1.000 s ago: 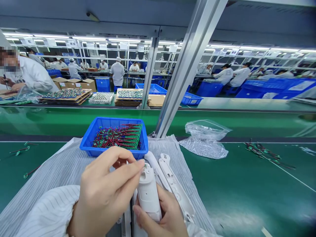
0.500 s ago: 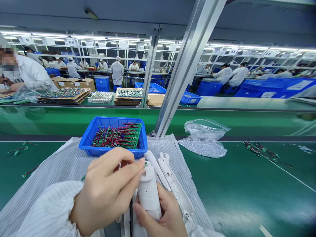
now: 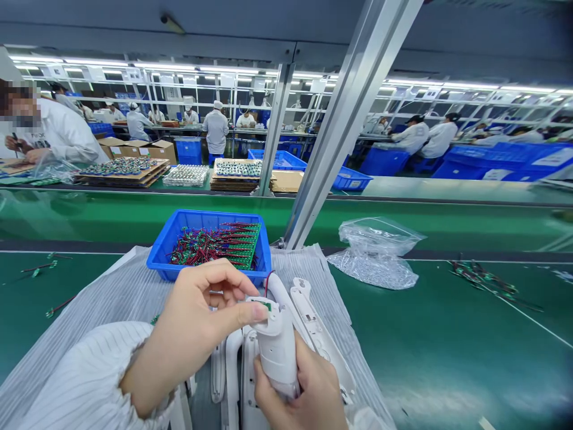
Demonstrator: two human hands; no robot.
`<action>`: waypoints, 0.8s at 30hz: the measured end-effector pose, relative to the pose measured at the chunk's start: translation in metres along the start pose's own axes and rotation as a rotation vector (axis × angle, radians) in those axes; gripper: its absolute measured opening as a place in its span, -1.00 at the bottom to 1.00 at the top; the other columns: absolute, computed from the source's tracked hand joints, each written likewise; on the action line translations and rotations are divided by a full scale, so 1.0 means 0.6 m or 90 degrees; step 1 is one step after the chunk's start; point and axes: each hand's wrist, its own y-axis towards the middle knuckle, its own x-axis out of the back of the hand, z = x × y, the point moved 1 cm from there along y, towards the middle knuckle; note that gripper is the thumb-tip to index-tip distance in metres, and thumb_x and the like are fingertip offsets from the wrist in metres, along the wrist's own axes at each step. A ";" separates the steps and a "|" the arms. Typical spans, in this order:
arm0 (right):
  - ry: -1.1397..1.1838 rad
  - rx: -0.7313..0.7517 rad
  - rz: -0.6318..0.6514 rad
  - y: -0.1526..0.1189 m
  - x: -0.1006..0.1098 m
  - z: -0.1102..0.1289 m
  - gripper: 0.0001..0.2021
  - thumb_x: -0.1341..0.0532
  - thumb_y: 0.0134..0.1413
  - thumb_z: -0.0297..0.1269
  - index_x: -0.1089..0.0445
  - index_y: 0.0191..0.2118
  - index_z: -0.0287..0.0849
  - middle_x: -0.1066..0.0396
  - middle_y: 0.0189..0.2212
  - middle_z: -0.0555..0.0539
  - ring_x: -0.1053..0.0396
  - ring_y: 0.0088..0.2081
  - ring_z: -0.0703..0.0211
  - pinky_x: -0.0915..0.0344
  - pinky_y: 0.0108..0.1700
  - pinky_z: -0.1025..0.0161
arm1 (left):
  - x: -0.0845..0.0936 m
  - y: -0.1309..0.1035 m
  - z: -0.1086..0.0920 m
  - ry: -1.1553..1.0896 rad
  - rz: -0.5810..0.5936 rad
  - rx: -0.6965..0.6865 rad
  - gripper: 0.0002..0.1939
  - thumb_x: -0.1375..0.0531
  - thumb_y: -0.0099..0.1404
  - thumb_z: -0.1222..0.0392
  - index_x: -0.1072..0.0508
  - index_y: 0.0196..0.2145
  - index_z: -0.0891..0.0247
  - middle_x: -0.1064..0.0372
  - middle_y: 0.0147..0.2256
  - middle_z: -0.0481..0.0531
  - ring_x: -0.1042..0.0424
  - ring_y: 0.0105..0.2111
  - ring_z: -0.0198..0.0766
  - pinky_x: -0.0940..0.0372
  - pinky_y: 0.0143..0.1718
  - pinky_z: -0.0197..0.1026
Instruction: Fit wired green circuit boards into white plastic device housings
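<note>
Along the far left edge of the green bench [image 3: 54, 334], loose wired bits [image 3: 40, 269] are lying scattered, and a co-worker in white [image 3: 58, 134] is sitting beyond the conveyor. Nearer the middle, a ribbed foam sheet [image 3: 111, 292] is covering the bench, with a blue bin [image 3: 210, 243] of small green circuit boards with red wires sitting at its far edge. Just in front of the bin, the left hand [image 3: 201, 325] is pinching its thumb and fingertips on the top end of a white plastic housing [image 3: 277, 346], where a small green board is showing. The right hand [image 3: 304, 394] is gripping that housing from below, fingers wrapped around it, holding it upright over more white shell parts [image 3: 313, 322] lying on the foam. Farther right, a clear plastic bag [image 3: 376, 254] is resting on the bench, and another bunch of wired parts [image 3: 487, 280] is lying near the right edge.
</note>
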 end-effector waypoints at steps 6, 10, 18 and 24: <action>0.051 0.009 0.005 0.005 0.002 0.004 -0.89 -0.05 -0.16 -0.38 -0.28 -0.43 -0.15 -0.26 -0.63 0.08 -0.22 -0.60 0.29 -0.16 -0.52 0.36 | -0.009 0.004 0.004 -0.051 0.084 0.033 -0.91 -0.16 -0.05 0.31 -0.49 -0.57 0.27 -0.14 -0.59 -0.07 -0.14 -0.56 -0.43 -0.07 -0.59 -0.37; 0.110 0.012 0.014 0.013 0.007 0.010 -0.88 -0.06 -0.24 -0.41 -0.29 -0.46 -0.16 -0.20 -0.68 0.10 -0.15 -0.65 0.34 -0.13 -0.58 0.41 | -0.015 0.000 0.008 -0.139 0.049 0.068 -0.90 -0.17 -0.05 0.33 -0.49 -0.61 0.26 -0.19 -0.58 -0.07 -0.18 -0.52 -0.42 -0.12 -0.52 -0.38; 0.104 -0.114 0.087 0.005 0.006 0.010 -0.94 -0.05 -0.25 -0.32 -0.22 -0.57 -0.17 -0.14 -0.68 0.08 -0.10 -0.60 0.29 -0.07 -0.53 0.34 | -0.022 -0.005 0.015 -0.261 0.030 0.149 -0.96 -0.25 -0.08 0.33 -0.48 -0.61 0.22 -0.30 -0.52 -0.09 -0.26 -0.45 -0.44 -0.16 -0.42 -0.43; 0.163 -0.145 0.135 0.005 0.003 0.005 -0.93 -0.06 -0.24 -0.31 -0.15 -0.59 -0.16 -0.15 -0.64 0.06 -0.18 -0.52 0.23 -0.08 -0.46 0.29 | -0.013 -0.003 0.019 -0.097 -0.016 -0.007 -0.94 -0.25 -0.06 0.31 -0.51 -0.57 0.18 -0.23 -0.57 -0.09 -0.21 -0.48 -0.41 -0.14 -0.48 -0.38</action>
